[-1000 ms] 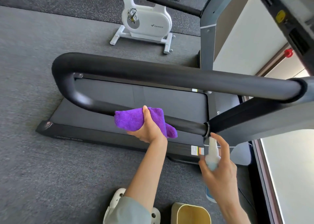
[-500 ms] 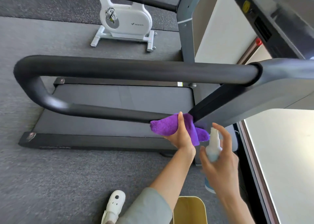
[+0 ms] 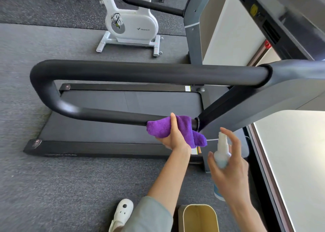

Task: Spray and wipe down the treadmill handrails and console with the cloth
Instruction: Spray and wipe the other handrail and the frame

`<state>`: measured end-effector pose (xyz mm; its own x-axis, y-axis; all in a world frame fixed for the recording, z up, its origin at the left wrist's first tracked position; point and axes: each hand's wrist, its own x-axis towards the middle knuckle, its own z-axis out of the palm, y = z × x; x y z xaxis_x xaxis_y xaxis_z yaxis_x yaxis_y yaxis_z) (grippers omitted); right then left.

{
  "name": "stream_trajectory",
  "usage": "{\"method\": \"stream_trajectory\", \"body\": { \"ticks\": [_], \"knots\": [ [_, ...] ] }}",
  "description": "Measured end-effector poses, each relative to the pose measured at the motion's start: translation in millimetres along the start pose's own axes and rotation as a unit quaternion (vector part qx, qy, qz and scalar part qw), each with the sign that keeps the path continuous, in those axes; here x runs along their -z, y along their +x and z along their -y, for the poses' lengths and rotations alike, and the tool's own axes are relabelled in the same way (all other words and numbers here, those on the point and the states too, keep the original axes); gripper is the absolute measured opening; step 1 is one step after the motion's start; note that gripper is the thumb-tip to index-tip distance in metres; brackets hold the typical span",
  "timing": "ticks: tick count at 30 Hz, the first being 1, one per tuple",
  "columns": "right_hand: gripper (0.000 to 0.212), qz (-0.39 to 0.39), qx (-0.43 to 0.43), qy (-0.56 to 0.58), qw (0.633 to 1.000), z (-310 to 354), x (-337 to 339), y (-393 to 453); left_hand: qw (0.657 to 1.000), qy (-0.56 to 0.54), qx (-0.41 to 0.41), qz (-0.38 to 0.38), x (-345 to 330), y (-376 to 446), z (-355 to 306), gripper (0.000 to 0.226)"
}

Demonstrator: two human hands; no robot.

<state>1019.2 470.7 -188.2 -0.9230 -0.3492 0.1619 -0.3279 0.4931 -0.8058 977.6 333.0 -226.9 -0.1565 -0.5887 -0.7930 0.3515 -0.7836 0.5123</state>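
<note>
The step in hand looks like wiping the lower handrail (image 3: pixel 98 114) — the near bar of the black loop, which runs out to the left of the left hand (image 3: pixel 173 137) and curves up into the upper handrail (image 3: pixel 149 72) above it. That hand reaches up from below on a straight forearm, thumb pointing up over the front of the bar, its fingers hidden behind the purple cloth (image 3: pixel 177 128), which it grips wrapped round the rail. The cloth sits at the right end of the bar, just beside the collar (image 3: pixel 196 123) where it meets the grey upright; a loose tail hangs down to the hand's right. Further right and a little lower, the right hand (image 3: pixel 230 168) grips the spray bottle (image 3: pixel 222 151) upright, index finger lifted above the nozzle — not yet pressing, as far as I can tell. The next move probably calls for misting the upper rail or the console, then carrying the cloth up to it.
</note>
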Motion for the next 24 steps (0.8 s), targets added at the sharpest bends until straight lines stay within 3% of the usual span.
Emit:
{"method": "stream_trajectory", "body": {
  "ticks": [7,15,24],
  "knots": [
    [0.073,0.056,0.016,0.005,0.998,15.6,-30.1,1.7,0.995,-0.011,-0.091,-0.027,22.7,35.4,-55.3,0.066],
    [0.07,0.097,0.056,0.026,0.993,47.7,-62.7,10.0,0.987,0.003,-0.15,-0.054,40.8,56.3,-114.0,0.082],
    [0.073,0.109,0.053,0.046,0.992,74.1,-92.4,2.2,0.951,0.067,-0.294,-0.066,80.9,89.2,-217.6,0.077]
  ]
}}
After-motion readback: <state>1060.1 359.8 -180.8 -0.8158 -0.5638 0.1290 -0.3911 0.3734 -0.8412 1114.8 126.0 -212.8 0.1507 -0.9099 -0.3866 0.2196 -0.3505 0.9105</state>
